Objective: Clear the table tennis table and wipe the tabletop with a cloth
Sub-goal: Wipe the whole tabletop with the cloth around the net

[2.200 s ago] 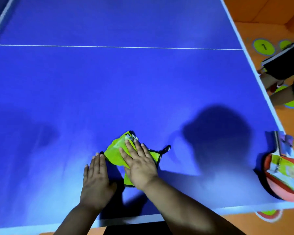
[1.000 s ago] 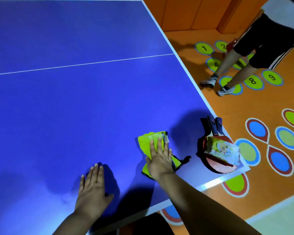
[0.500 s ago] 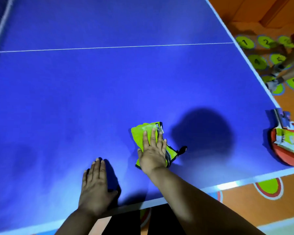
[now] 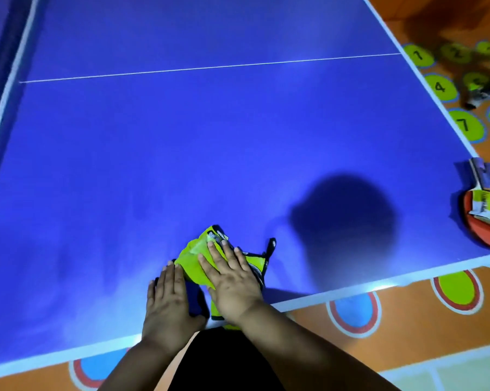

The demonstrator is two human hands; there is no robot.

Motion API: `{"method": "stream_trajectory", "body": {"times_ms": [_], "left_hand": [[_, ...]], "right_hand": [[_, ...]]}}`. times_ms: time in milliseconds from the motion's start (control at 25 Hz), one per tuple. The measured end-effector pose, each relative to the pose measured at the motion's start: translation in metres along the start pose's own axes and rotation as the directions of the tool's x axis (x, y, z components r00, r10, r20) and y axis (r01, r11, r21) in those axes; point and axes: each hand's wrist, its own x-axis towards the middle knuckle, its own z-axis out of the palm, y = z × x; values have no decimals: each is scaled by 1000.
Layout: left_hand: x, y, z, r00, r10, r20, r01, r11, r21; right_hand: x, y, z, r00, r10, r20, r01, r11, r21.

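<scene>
Beside table (image 4: 181, 150), floor discs (image 4: 439, 86) read 1, 4, 7 (others blurred).

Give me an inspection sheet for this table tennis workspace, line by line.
Surface: blue tabletop, white edge lines, head shadow at right.
Job's things: green cloth flat on the tabletop at the near edge, black strap beside it, lower end over the edge.
Clutter: red paddle at the right corner, a packet lying on it.
Hands: right hand pressed flat on the cloth; left hand flat on the tabletop, fingertips touching the cloth.
Cables: nothing seen.
Surroundings: orange floor with coloured circles and numbered spots; blurred figure far right.
</scene>
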Motion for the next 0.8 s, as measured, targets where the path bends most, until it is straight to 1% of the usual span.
{"method": "stream_trajectory", "body": {"times_ms": [80,200,280,400,480,560,640,800], "left_hand": [[3,26,4,994,88,62,-91,995,45],[14,72,7,970,234,60,-238,968,78],[22,106,10,953,295,72,-302,947,109],[32,160,16,929,346,134,-361,925,114],[38,194,24,912,390,128,-405,907,118],[41,224,33,899,417,134,-432,894,120],[43,245,41,890,427,162,-446,888,114],[42,272,51,890,426,161,-447,884,137]], "right_hand": [[-17,31,-5,998,56,-21,-56,998,30],[-42,93,-11,973,218,-69,-215,975,59],[-58,142,-16,940,327,-102,-320,944,79],[-84,216,-22,897,427,-120,-414,903,115],[-101,267,-27,866,485,-122,-468,872,147],[-117,313,-32,844,523,-120,-507,850,143],[-128,350,-38,819,563,-114,-546,824,149],[-151,410,-48,754,654,-63,-636,750,181]]}}
